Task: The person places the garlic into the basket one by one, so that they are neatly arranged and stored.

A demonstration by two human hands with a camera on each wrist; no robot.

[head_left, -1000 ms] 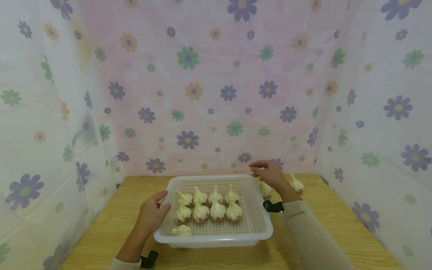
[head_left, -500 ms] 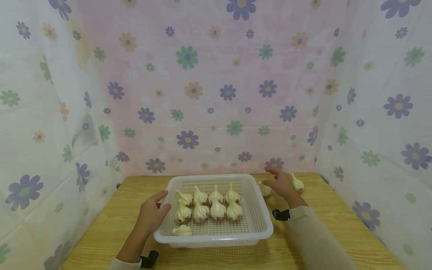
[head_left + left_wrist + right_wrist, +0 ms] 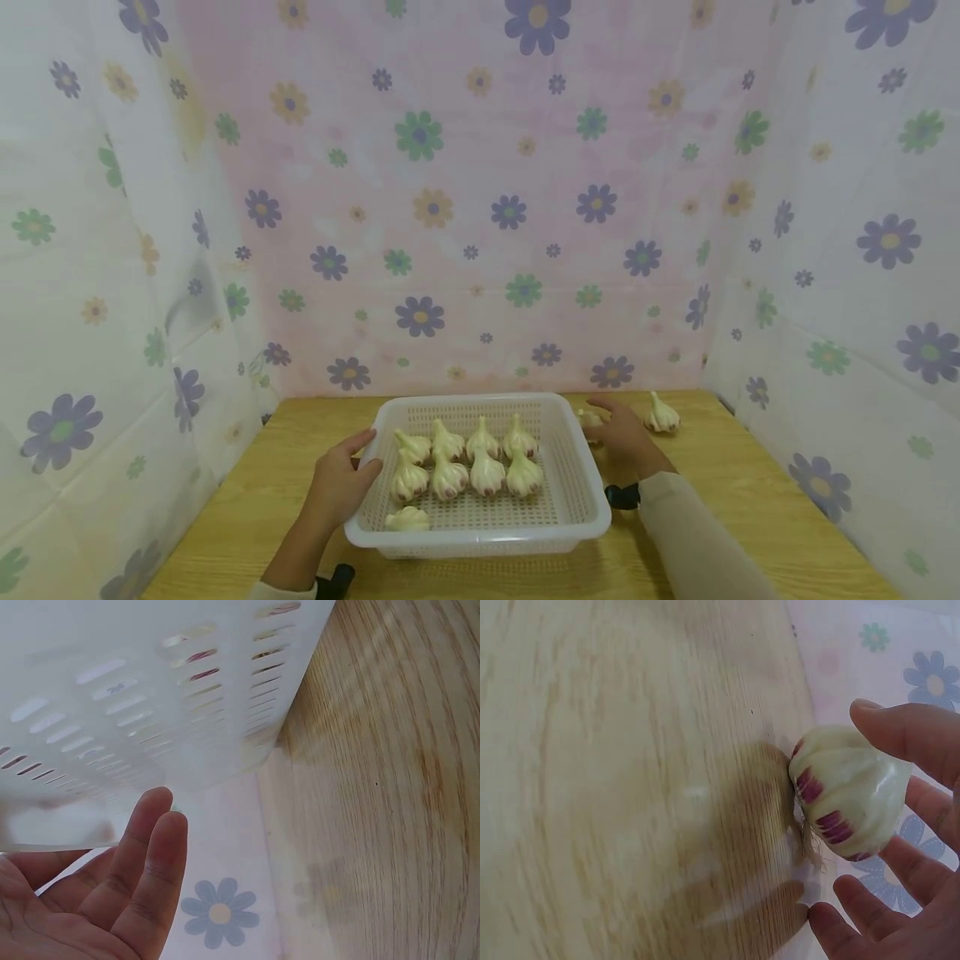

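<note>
A white plastic basket [image 3: 480, 540] stands on the table with several garlic bulbs inside. Two rows of bulbs [image 3: 487, 477] fill its back half, and a single bulb [image 3: 408, 519] lies at the front left. My left hand [image 3: 333, 490] holds the basket's left rim, thumb over the edge; in the left wrist view its fingers [image 3: 161, 859] lie along the outer wall. Right of the basket, my right hand [image 3: 630, 439] is spread around a garlic bulb [image 3: 851, 795] on the table. Its thumb overlaps the bulb's upper side, and some fingertips are hidden behind it.
Another garlic bulb [image 3: 662, 414] stands upright at the back right of the wooden table [image 3: 757, 492]. Flower-printed cloth [image 3: 480, 250] rises behind the table and along both sides.
My right hand has moved right from the basket's back corner, then down to the garlic bulb beside the basket. The left hand keeps its place on the rim.
</note>
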